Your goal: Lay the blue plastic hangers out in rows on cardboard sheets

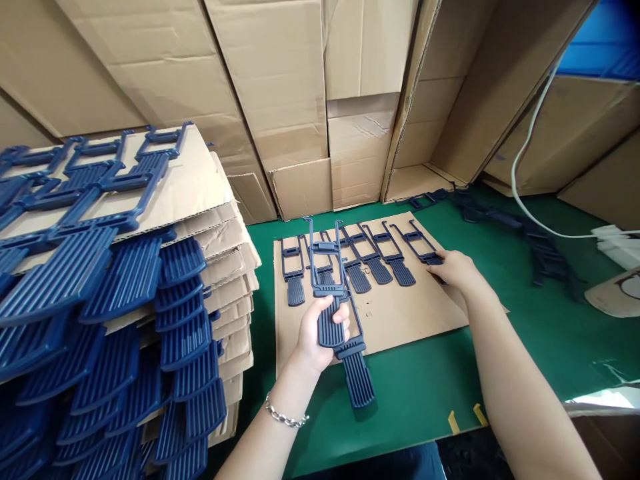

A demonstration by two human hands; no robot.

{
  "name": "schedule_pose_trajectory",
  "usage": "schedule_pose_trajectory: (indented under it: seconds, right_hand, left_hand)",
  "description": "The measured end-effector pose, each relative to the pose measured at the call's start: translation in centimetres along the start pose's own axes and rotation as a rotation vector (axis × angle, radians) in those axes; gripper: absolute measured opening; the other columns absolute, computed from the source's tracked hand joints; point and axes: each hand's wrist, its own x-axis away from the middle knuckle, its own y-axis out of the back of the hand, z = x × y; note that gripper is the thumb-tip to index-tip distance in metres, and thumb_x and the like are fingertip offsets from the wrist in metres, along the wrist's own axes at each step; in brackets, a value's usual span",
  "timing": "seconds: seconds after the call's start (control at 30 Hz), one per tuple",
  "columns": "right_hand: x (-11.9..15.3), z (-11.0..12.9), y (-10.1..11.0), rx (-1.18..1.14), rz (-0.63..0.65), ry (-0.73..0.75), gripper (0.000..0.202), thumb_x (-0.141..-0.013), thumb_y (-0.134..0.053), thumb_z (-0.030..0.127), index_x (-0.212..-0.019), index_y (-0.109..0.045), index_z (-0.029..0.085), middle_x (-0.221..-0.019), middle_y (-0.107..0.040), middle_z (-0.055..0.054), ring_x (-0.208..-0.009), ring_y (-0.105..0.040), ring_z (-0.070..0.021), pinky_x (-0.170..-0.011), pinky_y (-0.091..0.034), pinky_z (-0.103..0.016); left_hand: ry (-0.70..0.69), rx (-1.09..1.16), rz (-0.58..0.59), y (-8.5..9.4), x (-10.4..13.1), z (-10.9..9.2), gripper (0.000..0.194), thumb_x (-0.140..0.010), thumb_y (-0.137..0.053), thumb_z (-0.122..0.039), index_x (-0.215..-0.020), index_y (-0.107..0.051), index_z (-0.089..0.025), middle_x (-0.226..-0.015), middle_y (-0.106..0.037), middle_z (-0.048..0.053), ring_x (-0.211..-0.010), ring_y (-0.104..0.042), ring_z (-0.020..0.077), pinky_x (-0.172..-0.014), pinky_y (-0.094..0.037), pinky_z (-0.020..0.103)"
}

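Observation:
My left hand (320, 333) is wrapped round the ribbed end of a dark blue plastic frame (327, 267), raised over the cardboard sheet (400, 320). Another blue frame (359, 380) hangs beneath it, its ribbed end past the sheet's front edge; whether that hand also holds it is unclear. On the sheet's right part, my right hand (453, 272) has its fingers closed on the lower end of a similar frame (417, 239). Several more frames (385, 247) lie in a row between, ribbed ends toward me.
A tall stack of cardboard layers (235, 267) with blue frames rises on the left. Cardboard walls (280, 87) stand behind the green table (415, 387). Dark plastic pieces (545, 253), a white cable (520, 160) and a round beige object (617, 293) are at right.

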Motion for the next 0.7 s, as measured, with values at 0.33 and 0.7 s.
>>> schedule_pose_trajectory:
  seconds: [0.33, 0.7]
  right_hand:
    - [0.1, 1.7, -1.2, -0.13, -0.088, 0.05, 0.047, -0.073, -0.06, 0.026, -0.118, -0.053, 0.013, -0.109, -0.059, -0.01, -0.103, -0.053, -0.0242, -0.088, -0.043, -0.032]
    - [0.4, 1.5, -1.3, -0.117, -0.094, 0.081, 0.054, -0.07, -0.062, 0.024, -0.121, -0.05, 0.01, -0.111, -0.057, -0.012, -0.104, -0.052, -0.026, -0.088, -0.043, -0.032]
  left_hand:
    - [-0.002, 0.05, -0.022, 0.0, -0.1, 0.0, 0.021, -0.073, -0.054, -0.03, -0.086, -0.045, -0.017, -0.05, -0.036, -0.007, -0.039, -0.031, 0.0046, -0.036, -0.026, 0.014]
    - [-0.036, 0.029, -0.033, 0.2, -0.2, 0.0, 0.02, -0.073, -0.055, -0.031, -0.083, -0.044, -0.017, -0.05, -0.037, -0.007, -0.039, -0.031, 0.0045, -0.036, -0.026, 0.014]
